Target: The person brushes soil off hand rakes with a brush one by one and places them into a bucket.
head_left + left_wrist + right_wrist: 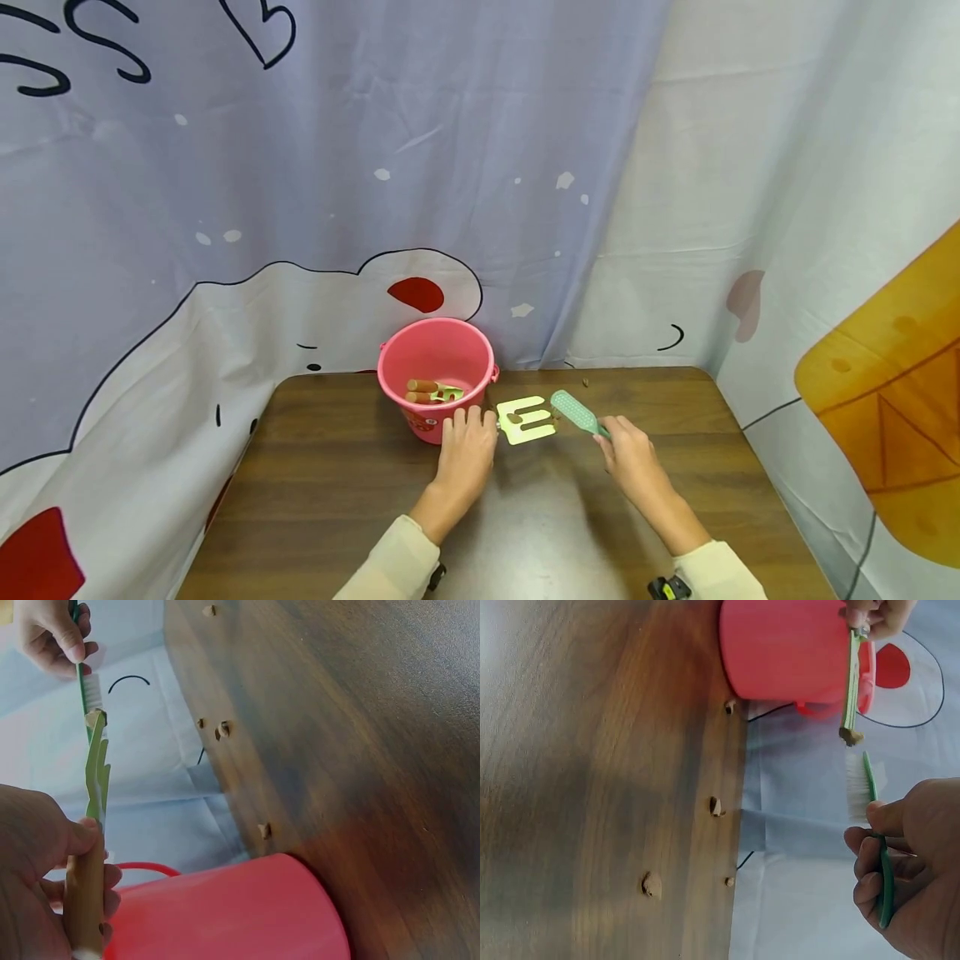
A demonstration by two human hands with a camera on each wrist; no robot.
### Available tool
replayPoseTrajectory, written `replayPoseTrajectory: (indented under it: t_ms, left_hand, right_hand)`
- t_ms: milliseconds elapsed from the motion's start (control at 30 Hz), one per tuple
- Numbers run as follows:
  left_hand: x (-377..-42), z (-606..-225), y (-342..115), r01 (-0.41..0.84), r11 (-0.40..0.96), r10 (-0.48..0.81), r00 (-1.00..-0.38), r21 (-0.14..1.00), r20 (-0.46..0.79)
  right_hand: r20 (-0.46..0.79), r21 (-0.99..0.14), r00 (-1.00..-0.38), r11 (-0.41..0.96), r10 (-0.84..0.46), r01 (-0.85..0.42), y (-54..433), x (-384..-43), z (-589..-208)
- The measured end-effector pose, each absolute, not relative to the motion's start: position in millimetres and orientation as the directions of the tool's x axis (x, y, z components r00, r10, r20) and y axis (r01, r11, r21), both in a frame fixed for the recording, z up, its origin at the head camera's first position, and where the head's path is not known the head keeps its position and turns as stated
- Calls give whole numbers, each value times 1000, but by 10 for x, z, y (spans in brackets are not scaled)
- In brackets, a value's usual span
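Note:
My left hand (468, 446) grips the wooden handle (84, 896) of a small garden fork (527, 419) with flat light-green tines. Brown crumbs lie on the tines, and a clump (850, 737) clings at their tips. In my right hand (633, 458) is a green brush (576, 412), held by its handle. Its white bristles (857, 787) are close to the fork's tips; whether they touch I cannot tell. Left of the fork stands a pink bucket (437, 333), holding tools with wooden handles (422, 387) and green metal parts.
Brown bits (652, 884) are scattered on the wooden table (337, 500), one bit (586, 382) near its back edge. A printed curtain (525, 208) hangs right behind the table and along its sides.

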State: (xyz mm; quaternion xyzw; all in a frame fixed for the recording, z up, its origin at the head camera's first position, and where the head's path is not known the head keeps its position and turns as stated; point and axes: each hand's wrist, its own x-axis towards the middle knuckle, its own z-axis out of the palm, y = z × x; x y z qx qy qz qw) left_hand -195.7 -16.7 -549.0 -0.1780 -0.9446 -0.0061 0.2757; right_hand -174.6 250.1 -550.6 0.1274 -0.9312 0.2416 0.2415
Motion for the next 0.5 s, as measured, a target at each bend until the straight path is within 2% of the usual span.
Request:
replayPoseTrajectory:
  t_ms: [167, 500]
  left_hand:
    - [-1975, -5520, -158, 348, 933, 340, -778, -88, 529]
    - [-2013, -5560, -103, 358, 926, 363, -769, -117, 526]
  right_hand:
    - [515, -408, -851, 844, -102, -349, 2501, -1721, -5484]
    - [493, -420, -849, 802, -191, -424, 2197, -1591, -5443]
